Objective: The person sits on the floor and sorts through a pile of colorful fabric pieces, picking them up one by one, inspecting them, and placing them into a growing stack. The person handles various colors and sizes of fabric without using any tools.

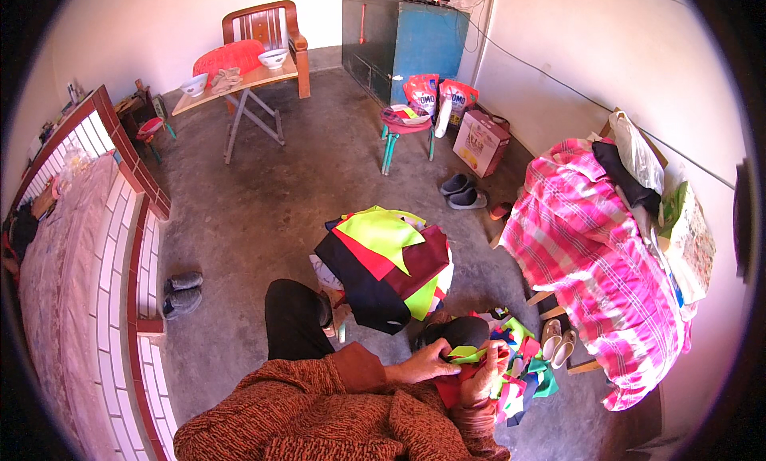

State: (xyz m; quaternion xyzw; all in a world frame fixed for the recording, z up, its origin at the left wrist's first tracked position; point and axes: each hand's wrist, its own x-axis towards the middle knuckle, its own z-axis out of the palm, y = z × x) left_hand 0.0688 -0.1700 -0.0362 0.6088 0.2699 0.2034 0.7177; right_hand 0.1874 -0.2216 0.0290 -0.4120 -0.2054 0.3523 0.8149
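Note:
Close to my lap, my left hand point(427, 364) pinches a yellow-green fabric scrap point(466, 355). My right hand point(482, 376) is closed on the cloth just to its right, with a red fabric piece point(449, 391) hanging between the two hands. Beside and beyond my right hand lies a heap of mixed scraps point(533, 364) in green, red, blue and white. Ahead of my knees rises a larger pile of cut cloth point(388, 257) in black, maroon, red and yellow-green. Whatever supports that pile is mostly hidden.
A bed-like piece under a pink plaid cover point(586, 261) stands at the right, with slippers point(558, 343) beside it. Farther off are a stool point(405, 126), a carton point(481, 143) and a folding table point(239, 90) with bowls. A white-tiled ledge point(116, 277) runs along the left.

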